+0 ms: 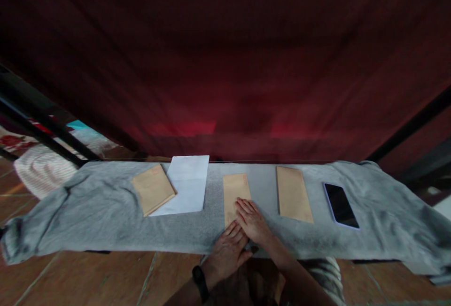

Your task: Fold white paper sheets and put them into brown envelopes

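Observation:
A brown paper envelope (235, 185) lies flat in the middle of the grey cloth, long side pointing away from me. My right hand (251, 219) rests on its right lower part, fingers stretched out flat. Close against it, my left hand (230, 248) lies over the envelope's near end, fingers extended and touching the right hand. The envelope's near edge is hidden under my hands. To the right is another brown envelope or stack of them (294, 194). On the left, a stack of brown envelopes (153, 189) overlaps white paper sheets (190, 181).
A phone (341, 205) with a purple edge lies face up at the right. Grey cloth (105, 221) covers the narrow surface, hanging over both ends. Dark red fabric (239, 85) rises behind it. Black metal bars (45, 127) stand left; floor tiles (116, 278) show in front.

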{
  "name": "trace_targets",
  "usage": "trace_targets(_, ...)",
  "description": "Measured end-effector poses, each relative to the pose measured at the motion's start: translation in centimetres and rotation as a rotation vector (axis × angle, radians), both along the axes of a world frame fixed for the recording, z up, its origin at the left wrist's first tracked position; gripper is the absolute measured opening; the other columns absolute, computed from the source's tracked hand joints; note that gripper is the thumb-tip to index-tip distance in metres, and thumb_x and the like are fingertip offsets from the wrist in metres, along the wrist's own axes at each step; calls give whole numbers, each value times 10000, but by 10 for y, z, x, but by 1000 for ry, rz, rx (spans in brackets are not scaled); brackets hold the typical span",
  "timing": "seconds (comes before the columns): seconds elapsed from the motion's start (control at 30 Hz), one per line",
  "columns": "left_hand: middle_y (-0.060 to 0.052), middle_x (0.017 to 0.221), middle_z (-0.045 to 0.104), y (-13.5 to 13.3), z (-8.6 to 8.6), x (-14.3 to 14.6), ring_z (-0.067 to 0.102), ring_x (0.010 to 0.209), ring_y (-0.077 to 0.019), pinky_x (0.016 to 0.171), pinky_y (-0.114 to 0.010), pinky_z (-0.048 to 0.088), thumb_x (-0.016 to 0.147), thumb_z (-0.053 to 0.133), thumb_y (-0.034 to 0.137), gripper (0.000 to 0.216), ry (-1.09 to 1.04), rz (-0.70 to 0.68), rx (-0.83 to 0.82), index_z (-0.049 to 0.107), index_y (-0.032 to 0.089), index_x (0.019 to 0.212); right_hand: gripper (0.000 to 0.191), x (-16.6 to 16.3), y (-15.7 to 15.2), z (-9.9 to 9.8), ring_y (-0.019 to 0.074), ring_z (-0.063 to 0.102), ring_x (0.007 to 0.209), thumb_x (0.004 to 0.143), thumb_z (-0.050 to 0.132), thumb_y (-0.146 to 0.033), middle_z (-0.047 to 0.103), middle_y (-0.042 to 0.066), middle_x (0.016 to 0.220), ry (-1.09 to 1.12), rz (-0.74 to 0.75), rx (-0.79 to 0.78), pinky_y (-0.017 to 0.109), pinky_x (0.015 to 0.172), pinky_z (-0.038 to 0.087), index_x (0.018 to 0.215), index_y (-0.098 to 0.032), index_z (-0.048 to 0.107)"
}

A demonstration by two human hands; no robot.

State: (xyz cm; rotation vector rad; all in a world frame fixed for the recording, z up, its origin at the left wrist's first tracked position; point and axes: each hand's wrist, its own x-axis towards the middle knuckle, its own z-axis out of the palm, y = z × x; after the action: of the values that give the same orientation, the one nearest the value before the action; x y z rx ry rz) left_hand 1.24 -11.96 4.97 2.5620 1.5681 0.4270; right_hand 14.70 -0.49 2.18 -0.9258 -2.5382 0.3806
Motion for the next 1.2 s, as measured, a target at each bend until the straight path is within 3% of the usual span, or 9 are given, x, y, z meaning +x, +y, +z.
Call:
trace_targets(0.23, -43, 1582, 381, 4, 3, -3, 339, 1460, -188, 1213, -385, 292, 989, 435, 492, 650, 51, -71, -5, 237, 241, 1556, 525, -35, 57, -10, 207, 322, 1461, 1031, 328, -343, 373, 116, 1566, -97, -189, 30, 425, 1208, 241, 1513, -140, 372)
trace_targets(0.43, -41, 1608, 320, 5, 4, -4, 315, 1471, -188, 1206, -389, 301, 999, 426, 455, 654, 74, -72, 7, 180, 249, 1568, 562, -46, 71, -5, 231, 274, 1481, 1024, 314, -339, 306, 156, 1586, -106, -286, 11, 444, 1209, 212, 1522, -79, 331)
trace_targets(0.6, -33, 1589, 365, 5, -4, -4, 335, 1462, -187, 1205, -383, 299, 995, 394, 521, 644, 79, -58, 20, 250, 228, 1551, 550, -23, 47, -8, 235, 315, 1465, 1025, 309, -341, 346, 143, 1568, -111, -238, 35, 457, 1207, 234, 1516, -98, 354)
trace_targets(0.83, -87, 1490, 512, 1, -6, -2, 429, 1410, -217, 1183, -415, 355, 962, 492, 501, 575, 50, -14, 44, 455, 194, 1446, 520, 41, -24, -11, 187, 288, 1475, 1042, 311, -267, 313, 73, 1594, -90, -36, 89, 437, 1205, 269, 1553, -186, 266)
trace_targets(1.0, -72, 1548, 437, -2, -11, -4, 403, 1426, -199, 1158, -398, 406, 969, 514, 403, 588, 77, -34, 70, 360, 205, 1501, 576, 62, -54, -4, 194, 361, 1442, 1039, 393, -372, 339, 73, 1581, -73, -47, 99, 436, 1192, 306, 1563, -208, 222)
trace_targets(1.2, -91, 1536, 450, -16, -36, -6, 441, 1401, -233, 1108, -428, 468, 984, 474, 360, 601, 63, 107, 142, 294, 206, 1536, 590, 75, -67, 1, 212, 392, 1423, 1012, 462, -351, 376, 57, 1564, -65, -44, 107, 437, 1194, 299, 1554, -229, 262)
